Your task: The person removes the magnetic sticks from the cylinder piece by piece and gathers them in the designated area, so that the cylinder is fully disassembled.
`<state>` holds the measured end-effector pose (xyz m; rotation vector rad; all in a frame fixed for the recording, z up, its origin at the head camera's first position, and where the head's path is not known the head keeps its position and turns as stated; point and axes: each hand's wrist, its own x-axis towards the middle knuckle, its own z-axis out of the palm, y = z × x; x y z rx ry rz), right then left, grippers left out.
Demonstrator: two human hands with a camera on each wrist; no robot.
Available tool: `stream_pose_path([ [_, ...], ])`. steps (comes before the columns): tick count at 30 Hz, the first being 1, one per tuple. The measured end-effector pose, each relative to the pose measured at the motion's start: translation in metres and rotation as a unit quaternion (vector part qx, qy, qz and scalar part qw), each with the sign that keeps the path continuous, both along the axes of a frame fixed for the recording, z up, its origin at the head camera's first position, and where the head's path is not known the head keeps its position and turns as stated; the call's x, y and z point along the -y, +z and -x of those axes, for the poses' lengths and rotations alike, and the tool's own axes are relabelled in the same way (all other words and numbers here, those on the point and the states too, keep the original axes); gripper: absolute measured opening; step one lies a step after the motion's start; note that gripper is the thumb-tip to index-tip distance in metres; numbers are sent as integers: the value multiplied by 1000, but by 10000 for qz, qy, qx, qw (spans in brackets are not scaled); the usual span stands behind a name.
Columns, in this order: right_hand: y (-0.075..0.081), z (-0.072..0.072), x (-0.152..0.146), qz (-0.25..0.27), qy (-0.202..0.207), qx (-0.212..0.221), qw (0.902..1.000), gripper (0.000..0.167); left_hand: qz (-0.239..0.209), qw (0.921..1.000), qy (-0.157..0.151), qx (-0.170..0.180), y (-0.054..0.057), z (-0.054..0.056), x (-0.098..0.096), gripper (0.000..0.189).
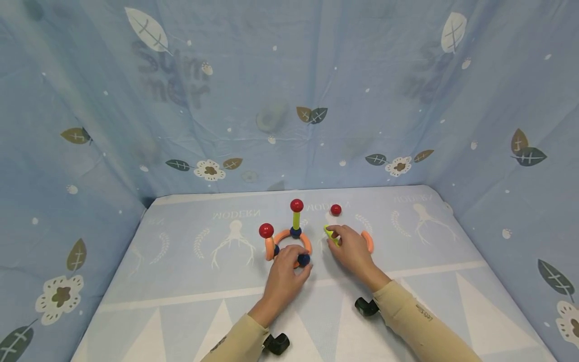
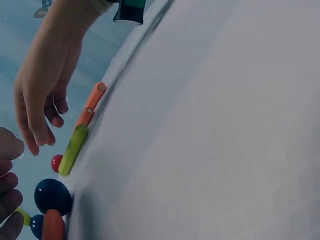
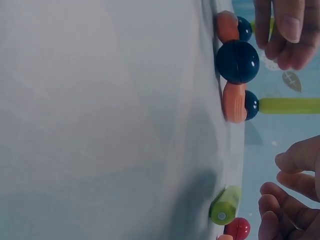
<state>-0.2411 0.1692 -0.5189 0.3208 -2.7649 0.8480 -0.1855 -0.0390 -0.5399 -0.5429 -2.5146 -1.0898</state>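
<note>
Orange curved pieces (image 1: 306, 243) and blue balls (image 1: 304, 260) form a ring on the table. A lime-green rod (image 1: 296, 220) rises from its far blue ball, topped by a red ball (image 1: 296, 205). Another red ball (image 1: 266, 231) stands above the ring's left side. My left hand (image 1: 287, 271) hovers over the near part of the ring, its loosely bent fingers apart from the near blue ball in the right wrist view. Over a loose lime-green rod (image 3: 225, 206) hangs my right hand (image 1: 355, 251), thumb and fingers spread and holding nothing.
Beyond the right hand lies a loose red ball (image 1: 335, 209). To that hand's right is a loose orange curved piece (image 1: 368, 241). A patterned cloth covers the table (image 1: 181, 281), and blue curtains (image 1: 289, 90) hang behind and at both sides.
</note>
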Motion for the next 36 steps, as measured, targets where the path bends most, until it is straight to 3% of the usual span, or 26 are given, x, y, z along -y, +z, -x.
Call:
stream_pose_path([
  [7,-1,-3,4,99,204,126,9997,32,-125,9995,-175,-229,15,-7,2,29],
  [16,5,-10,10,227,484,24,9986,33,-427,9956,-385,-744,47,-14,12,30],
  [23,7,-12,14,302,714,-36,9970,33,-518,9937,-93,-990,68,-17,24,33],
  [29,12,-14,20,308,894,69,9955,34,-735,9917,239,-1031,73,-14,42,36],
  [36,20,-15,28,469,1313,45,9902,37,-1099,9823,669,-1361,64,-4,70,35],
])
